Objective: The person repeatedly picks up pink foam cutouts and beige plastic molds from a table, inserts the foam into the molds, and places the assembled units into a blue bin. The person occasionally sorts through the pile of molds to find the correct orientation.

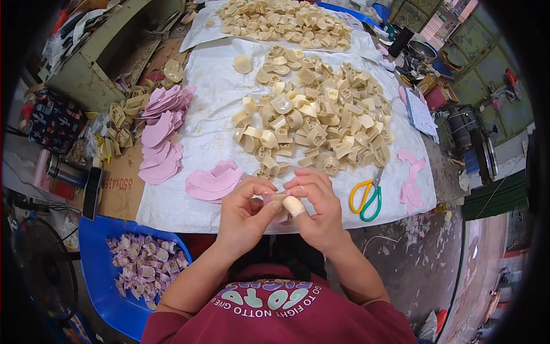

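Note:
Close in front of me, both hands work on one small piece with pink and beige parts (279, 199), which looks like a shoe heel with pink covering; the fingers hide most of it. My left hand (247, 213) pinches it from the left. From the right, my right hand (316, 209) grips it, its thumb wrapped in pale tape. Just left of the hands lie curved pink cut pieces (213, 182). Ahead spreads a big heap of beige shoe heels (321, 109). Scissors (366, 198) with a yellow and a green handle lie to the right of my right hand.
White sheeting (212, 74) covers the table. More pink pieces (160, 135) are stacked at left, pink scraps (410, 182) at right. A blue tub (97, 275) at lower left contains many pink-covered heels. Another heel heap (286, 23) lies farther back, a clipboard (421, 114) at right.

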Motion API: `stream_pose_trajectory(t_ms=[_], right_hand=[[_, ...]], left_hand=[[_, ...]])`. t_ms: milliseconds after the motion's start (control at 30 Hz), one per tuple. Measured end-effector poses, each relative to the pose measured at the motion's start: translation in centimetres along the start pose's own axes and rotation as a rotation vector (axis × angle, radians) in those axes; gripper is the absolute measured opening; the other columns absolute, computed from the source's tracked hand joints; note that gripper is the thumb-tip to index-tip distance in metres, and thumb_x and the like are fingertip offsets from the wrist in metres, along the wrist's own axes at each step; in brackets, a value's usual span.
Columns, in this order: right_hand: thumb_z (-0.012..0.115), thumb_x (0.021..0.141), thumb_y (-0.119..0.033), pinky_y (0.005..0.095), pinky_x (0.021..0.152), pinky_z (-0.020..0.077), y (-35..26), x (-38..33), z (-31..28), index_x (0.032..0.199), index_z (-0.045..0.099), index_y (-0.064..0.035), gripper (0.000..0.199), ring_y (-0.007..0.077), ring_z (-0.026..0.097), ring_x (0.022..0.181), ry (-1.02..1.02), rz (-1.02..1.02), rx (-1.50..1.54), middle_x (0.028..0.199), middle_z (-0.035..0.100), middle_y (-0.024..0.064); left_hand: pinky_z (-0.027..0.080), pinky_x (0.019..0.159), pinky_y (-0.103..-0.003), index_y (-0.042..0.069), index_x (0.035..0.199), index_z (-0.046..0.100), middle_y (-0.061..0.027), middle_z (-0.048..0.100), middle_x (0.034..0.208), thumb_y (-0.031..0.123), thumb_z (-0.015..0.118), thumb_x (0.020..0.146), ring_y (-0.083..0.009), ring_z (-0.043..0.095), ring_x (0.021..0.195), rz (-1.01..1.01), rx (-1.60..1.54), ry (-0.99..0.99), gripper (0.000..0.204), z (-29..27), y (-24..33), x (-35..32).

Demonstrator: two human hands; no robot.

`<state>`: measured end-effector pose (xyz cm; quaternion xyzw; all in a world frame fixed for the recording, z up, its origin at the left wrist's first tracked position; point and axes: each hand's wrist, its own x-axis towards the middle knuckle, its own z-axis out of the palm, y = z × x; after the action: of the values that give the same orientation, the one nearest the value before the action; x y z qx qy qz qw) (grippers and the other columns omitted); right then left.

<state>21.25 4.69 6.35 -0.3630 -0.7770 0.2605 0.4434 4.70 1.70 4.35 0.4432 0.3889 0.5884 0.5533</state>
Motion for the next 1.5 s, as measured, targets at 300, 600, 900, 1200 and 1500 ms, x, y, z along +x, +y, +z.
stream_pose_trajectory(t_ms=[300,600,900,1200,1500], right_hand=[[0.068,0.077,-0.002,0.043,0.096,0.0408,0.5,0.7,0.3,0.089,0.064,-0.0034,0.012,0.0332,0.055,0.11,-0.024,0.044,0.137,0.102,0.066,0.008],[0.07,0.079,-0.01,0.0421,0.099,0.0412,-0.3,-0.1,2.0,0.102,0.069,-0.005,0.023,0.0334,0.05,0.119,0.174,-0.213,-0.177,0.125,0.06,0.0124],[0.053,0.092,-0.004,0.0211,0.067,0.0512,-0.4,0.2,3.1,0.129,0.058,-0.0048,0.038,0.006,0.057,0.093,-0.111,0.348,0.825,0.151,0.036,0.0116],[0.059,0.089,-0.011,0.0381,0.105,0.0368,0.7,1.4,4.0,0.123,0.062,-0.0043,0.035,0.0284,0.043,0.132,-0.077,0.127,0.288,0.149,0.038,0.017],[0.068,0.082,-0.015,0.0382,0.109,0.0322,0.3,1.5,2.5,0.129,0.058,-0.0087,0.048,0.031,0.032,0.14,-0.189,0.046,0.243,0.146,0.041,0.0169]], left_hand=[[0.055,0.076,-0.028,0.0,0.108,0.057,-0.0121,0.058,0.114,-0.009,0.065,0.083,-0.0199,0.066,0.089,0.57,0.911,-0.089,0.028,-1.6,0.3,0.9],[0.054,0.087,-0.042,0.009,0.148,0.028,-0.0159,0.058,0.12,0.041,0.036,0.103,-0.026,0.065,0.099,-0.428,-0.801,0.071,0.056,0.1,1.0,1.2],[0.047,0.057,-0.027,0.017,0.152,0.018,-0.0104,0.06,0.102,0.034,0.043,0.097,-0.0142,0.058,0.069,-0.183,-0.604,0.106,0.063,1.9,2.5,0.4],[0.039,0.041,-0.022,0.015,0.152,0.022,-0.0062,0.059,0.097,0.038,0.039,0.101,-0.0108,0.054,0.061,-0.214,-0.326,0.083,0.059,1.1,2.0,1.1],[0.051,0.075,-0.033,0.025,0.155,0.001,-0.0069,0.054,0.114,0.033,0.058,0.094,-0.0183,0.058,0.087,-0.239,-0.378,-0.153,0.083,-1.2,2.3,0.9]])
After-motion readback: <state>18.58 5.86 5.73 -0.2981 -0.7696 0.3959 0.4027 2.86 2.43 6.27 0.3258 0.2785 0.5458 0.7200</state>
